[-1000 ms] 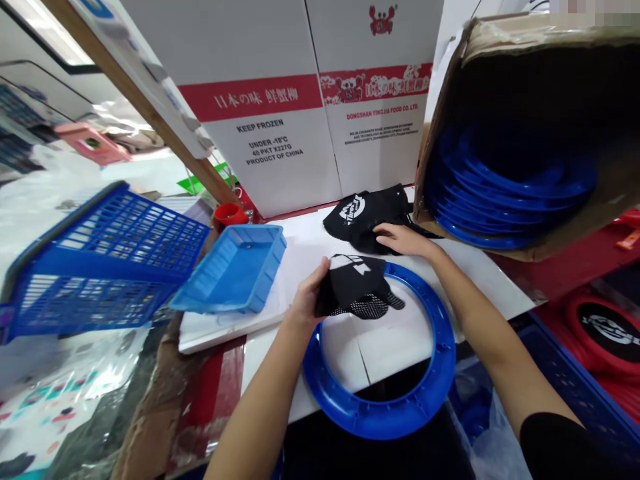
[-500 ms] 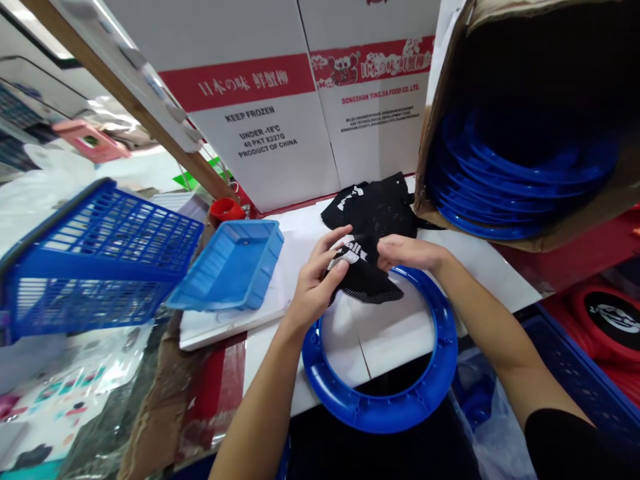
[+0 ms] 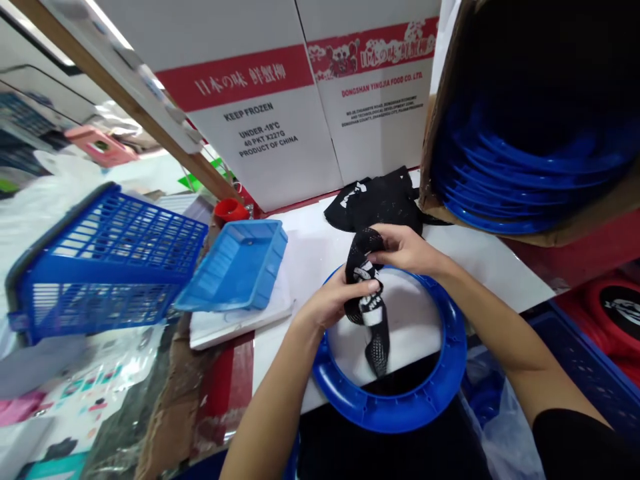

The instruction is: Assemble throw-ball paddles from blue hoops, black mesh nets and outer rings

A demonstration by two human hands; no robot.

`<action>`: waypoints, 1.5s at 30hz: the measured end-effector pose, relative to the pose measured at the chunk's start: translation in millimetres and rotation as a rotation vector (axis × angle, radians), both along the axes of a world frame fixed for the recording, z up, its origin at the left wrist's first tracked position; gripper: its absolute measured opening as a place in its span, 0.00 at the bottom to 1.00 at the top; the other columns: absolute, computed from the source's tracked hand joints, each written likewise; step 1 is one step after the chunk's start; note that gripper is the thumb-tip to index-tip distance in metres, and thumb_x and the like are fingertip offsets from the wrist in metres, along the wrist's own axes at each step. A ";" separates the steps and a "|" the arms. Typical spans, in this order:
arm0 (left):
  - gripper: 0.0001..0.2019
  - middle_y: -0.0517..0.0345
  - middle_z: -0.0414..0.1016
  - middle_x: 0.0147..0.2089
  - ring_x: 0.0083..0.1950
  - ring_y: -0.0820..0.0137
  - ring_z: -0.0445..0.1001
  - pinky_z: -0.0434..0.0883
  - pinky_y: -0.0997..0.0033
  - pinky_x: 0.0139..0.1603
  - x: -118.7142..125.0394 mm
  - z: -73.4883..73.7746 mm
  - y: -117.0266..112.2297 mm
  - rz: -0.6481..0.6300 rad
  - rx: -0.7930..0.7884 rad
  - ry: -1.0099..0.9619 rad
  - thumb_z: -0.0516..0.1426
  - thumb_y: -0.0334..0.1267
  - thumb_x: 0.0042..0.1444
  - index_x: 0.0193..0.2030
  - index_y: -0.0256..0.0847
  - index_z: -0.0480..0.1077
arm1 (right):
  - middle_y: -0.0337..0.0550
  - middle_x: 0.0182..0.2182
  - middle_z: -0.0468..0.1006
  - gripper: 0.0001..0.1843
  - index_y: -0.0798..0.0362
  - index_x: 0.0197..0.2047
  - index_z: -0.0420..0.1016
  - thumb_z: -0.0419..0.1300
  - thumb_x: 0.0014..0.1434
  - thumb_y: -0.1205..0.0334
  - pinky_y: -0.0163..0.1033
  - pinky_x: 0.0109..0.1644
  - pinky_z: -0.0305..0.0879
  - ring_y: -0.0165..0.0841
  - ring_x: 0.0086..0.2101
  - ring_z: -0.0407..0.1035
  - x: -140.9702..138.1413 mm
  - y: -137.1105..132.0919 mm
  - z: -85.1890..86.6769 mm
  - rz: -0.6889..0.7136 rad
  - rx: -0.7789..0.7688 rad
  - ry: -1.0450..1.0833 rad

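Left hand (image 3: pixel 333 303) and right hand (image 3: pixel 406 248) are being pinched shut on the black mesh cloth (image 3: pixel 371 313), being dangled over the blue ring (image 3: pixel 450 363), with careful spreading-open seemingly being called for next.

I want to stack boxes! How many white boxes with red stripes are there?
2. The KEEP FROZEN box stands at the back, left of middle. The DONGSHAN box stands right beside it, behind the black cloth pile. Others may be hidden off-frame.
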State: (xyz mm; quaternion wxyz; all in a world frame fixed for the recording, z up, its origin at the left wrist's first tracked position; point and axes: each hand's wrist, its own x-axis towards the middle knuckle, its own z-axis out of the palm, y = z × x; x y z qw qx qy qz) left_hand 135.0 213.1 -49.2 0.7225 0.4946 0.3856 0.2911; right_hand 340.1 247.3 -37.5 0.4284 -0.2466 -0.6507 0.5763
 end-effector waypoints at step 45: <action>0.24 0.54 0.80 0.30 0.30 0.68 0.78 0.74 0.73 0.32 -11.1 13.7 -6.5 -0.280 0.062 -0.264 0.71 0.60 0.49 0.36 0.39 0.79 | 0.51 0.53 0.76 0.16 0.50 0.53 0.82 0.60 0.68 0.53 0.43 0.47 0.66 0.41 0.44 0.74 5.7 19.5 -22.4 -0.073 0.483 -1.174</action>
